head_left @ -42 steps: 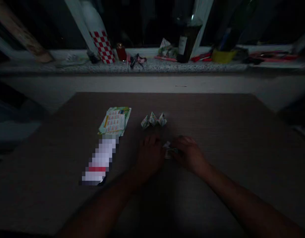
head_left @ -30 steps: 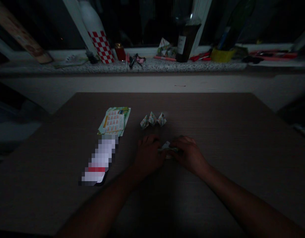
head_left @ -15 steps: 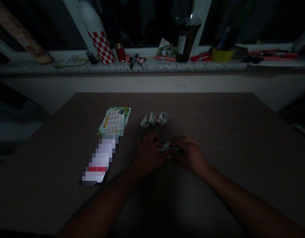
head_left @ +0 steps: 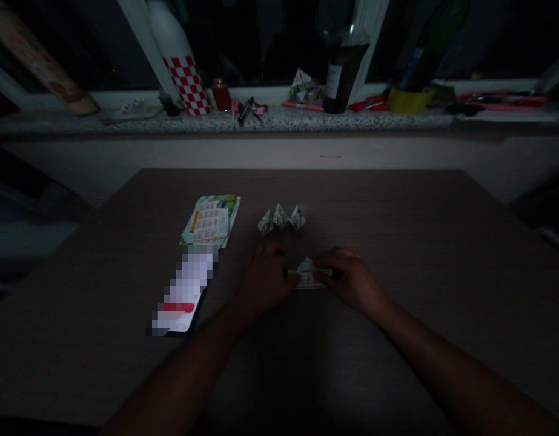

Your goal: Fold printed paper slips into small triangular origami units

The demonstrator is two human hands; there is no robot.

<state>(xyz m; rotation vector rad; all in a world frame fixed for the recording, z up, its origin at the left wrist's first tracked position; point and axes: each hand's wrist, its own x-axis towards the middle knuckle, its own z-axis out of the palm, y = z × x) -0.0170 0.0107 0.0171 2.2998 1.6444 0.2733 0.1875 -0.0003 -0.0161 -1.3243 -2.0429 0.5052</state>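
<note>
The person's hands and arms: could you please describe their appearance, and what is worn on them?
The left hand and right hand are both ungloved. The left forearm and right forearm are bare as far as the picture shows, with no sleeve, watch or bracelet visible. It is too dark to tell about rings or small markings.

The ends of the paper [head_left: 307, 280] are hidden by the left hand [head_left: 267, 275] and the right hand [head_left: 352, 275], and its print is too small to read. The bottom edge cuts off both forearms [head_left: 183, 369]. The phone [head_left: 188, 284] is largely pixelated. In the card pile [head_left: 209, 221], upper cards cover most of those below. The white bottle [head_left: 177, 60] and green bottle [head_left: 436, 45] lose their tops to the upper edge; the label [head_left: 334, 82] is illegible.
</note>
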